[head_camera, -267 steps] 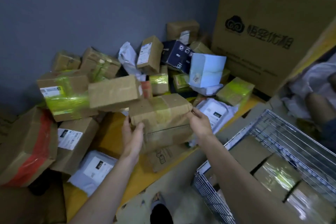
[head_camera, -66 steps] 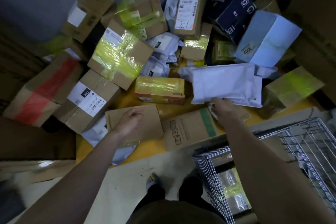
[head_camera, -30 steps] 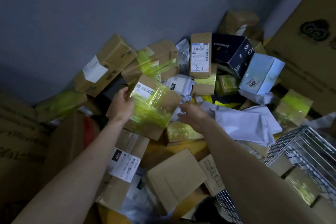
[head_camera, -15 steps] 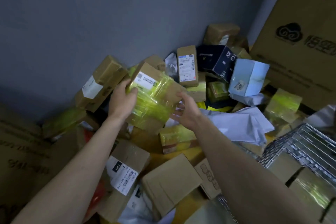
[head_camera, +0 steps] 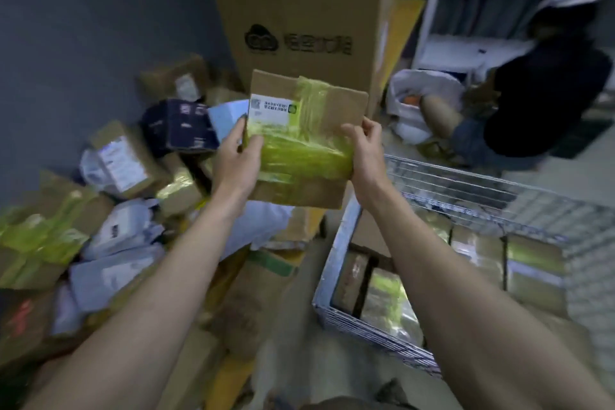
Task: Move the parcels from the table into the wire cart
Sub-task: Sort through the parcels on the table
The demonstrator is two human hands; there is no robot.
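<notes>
One cardboard parcel, wrapped in yellow-green tape and bearing one white label at its upper left, is held up in the air between the two hands, above the gap between the heap on the left and the wire cart on the right. The left hand grips its left edge with the thumb across the taped face; the right hand pinches its right edge, fingers curled over the rim. Both are clamped on this one box, which tilts slightly, far edge higher.

The wire cart stands near right, its near-left corner just below the held box. Inside it lie at least four taped brown parcels packed side by side; the exact count is blurred.

On the left, the yellow surface carries a loose heap of parcels: brown boxes, several white mailer bags, one dark blue box and one pale blue box beside it. Too many overlap to count surely.

Far behind stands one large printed carton. At far right a second person crouches before one white shelf unit.
</notes>
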